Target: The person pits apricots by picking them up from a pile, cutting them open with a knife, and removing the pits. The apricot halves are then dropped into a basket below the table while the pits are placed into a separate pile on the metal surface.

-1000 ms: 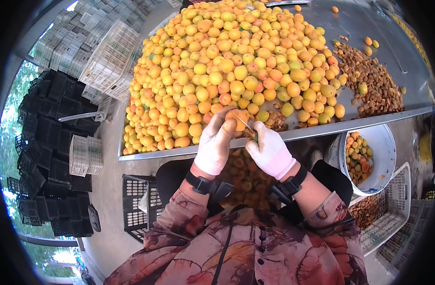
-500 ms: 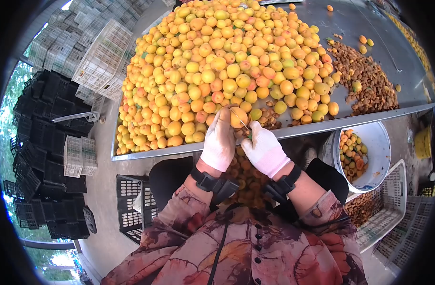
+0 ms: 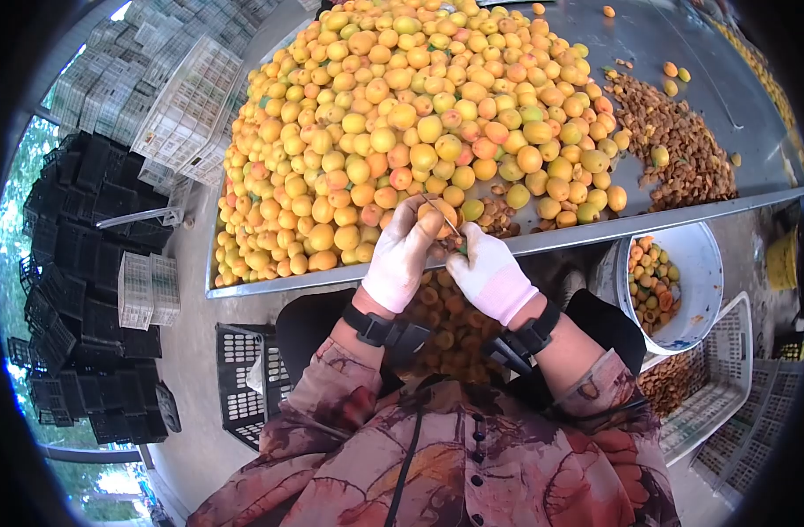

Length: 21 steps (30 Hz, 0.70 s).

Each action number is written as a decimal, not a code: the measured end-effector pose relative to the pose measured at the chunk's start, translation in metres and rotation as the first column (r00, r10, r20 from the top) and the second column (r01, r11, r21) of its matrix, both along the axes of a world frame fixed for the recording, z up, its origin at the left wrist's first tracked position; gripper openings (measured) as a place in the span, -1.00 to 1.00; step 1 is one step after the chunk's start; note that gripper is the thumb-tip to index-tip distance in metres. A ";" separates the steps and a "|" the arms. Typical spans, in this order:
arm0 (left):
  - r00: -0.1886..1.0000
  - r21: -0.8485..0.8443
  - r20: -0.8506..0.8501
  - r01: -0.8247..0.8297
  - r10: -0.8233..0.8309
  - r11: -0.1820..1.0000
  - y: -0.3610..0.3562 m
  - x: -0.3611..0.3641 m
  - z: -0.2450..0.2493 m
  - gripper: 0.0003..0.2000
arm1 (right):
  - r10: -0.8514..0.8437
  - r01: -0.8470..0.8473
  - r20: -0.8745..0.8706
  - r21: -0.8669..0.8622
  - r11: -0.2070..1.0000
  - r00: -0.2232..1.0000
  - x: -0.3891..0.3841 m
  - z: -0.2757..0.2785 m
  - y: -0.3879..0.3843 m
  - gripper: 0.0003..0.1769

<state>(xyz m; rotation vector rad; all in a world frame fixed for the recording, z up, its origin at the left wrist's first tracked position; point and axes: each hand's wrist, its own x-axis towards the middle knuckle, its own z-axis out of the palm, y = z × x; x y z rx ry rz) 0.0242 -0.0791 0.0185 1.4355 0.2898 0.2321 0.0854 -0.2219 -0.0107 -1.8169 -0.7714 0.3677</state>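
Observation:
At the table's front edge, my left hand (image 3: 402, 250), in a whitish glove with brown stains, is closed around an apricot (image 3: 442, 212). My right hand (image 3: 484, 270), gloved too, is closed on a thin metal blade (image 3: 452, 227) that lies across the apricot. Its handle is mostly hidden in the fingers. Beyond both hands rises a large heap of apricots (image 3: 367, 132). A few brown apricot pits (image 3: 497, 216) lie on the table just past my right hand. Below my hands, between my legs, are halved apricots (image 3: 454, 325), partly in shadow.
The metal table (image 3: 595, 230) has a raised rim. A bigger pit pile (image 3: 674, 145) lies at its right. Below stand a white bucket (image 3: 702, 281) of apricots and a crate (image 3: 727, 395) with pits. Black crates (image 3: 94, 290) and pale crates (image 3: 191, 105) are stacked left.
My left hand has shifted slightly and turned around the apricot, its fingers now more bent over it. The right hand stays nearly in place with the blade against the fruit.

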 end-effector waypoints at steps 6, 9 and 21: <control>0.996 -0.355 0.013 -0.075 0.085 0.932 0.018 -0.003 -0.008 -0.62 | -0.005 0.067 -0.207 0.293 0.954 0.978 -0.001 0.006 -0.002 -0.75; 0.999 -0.432 0.033 0.013 0.001 0.902 0.005 -0.008 -0.009 -0.60 | 0.089 0.293 -0.594 0.515 0.805 0.799 0.002 0.036 -0.010 -0.84; 0.990 -0.323 -0.095 0.065 -0.101 0.944 -0.016 -0.013 -0.006 -0.50 | 0.079 0.447 -0.645 0.607 0.657 0.760 0.013 0.045 -0.017 -0.85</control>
